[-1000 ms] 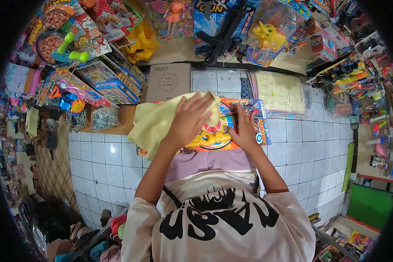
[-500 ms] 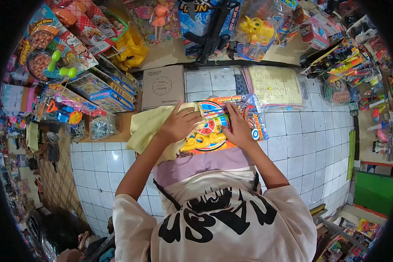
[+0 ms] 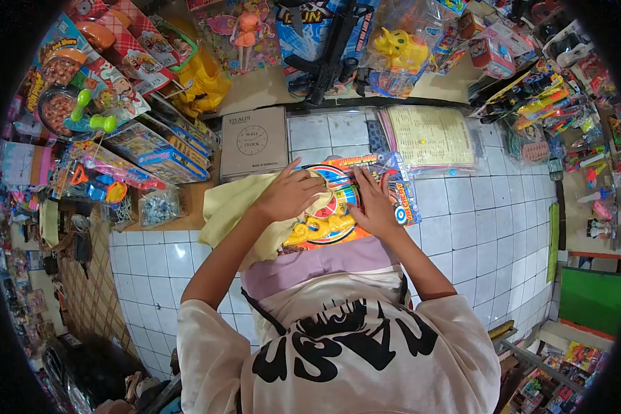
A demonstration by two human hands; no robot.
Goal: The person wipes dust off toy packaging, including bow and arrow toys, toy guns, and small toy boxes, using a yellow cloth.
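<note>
A colourful archery toy pack point(image 3: 337, 224) with a round target and yellow plastic parts lies before my lap. My left hand point(image 3: 290, 195) presses a pale yellow cloth point(image 3: 238, 207) against the pack's left side, its fingers spread over the cloth. On the pack's right half rests my right hand point(image 3: 377, 203), flat with the fingers stretched out. The cloth hangs off past my left wrist. Part of the target is covered by my hands and the cloth.
Beyond the pack are a brown wall clock box point(image 3: 253, 143) and a stack of plastic-wrapped printed sheets point(image 3: 431, 138). Boxed and bagged toys line the left, back and right. White tiles point(image 3: 455, 221) cover the floor. A green panel point(image 3: 593, 301) stands at right.
The view has shifted slightly. Both hands keep nearly the same places on the cloth and pack, with only small shifts.
</note>
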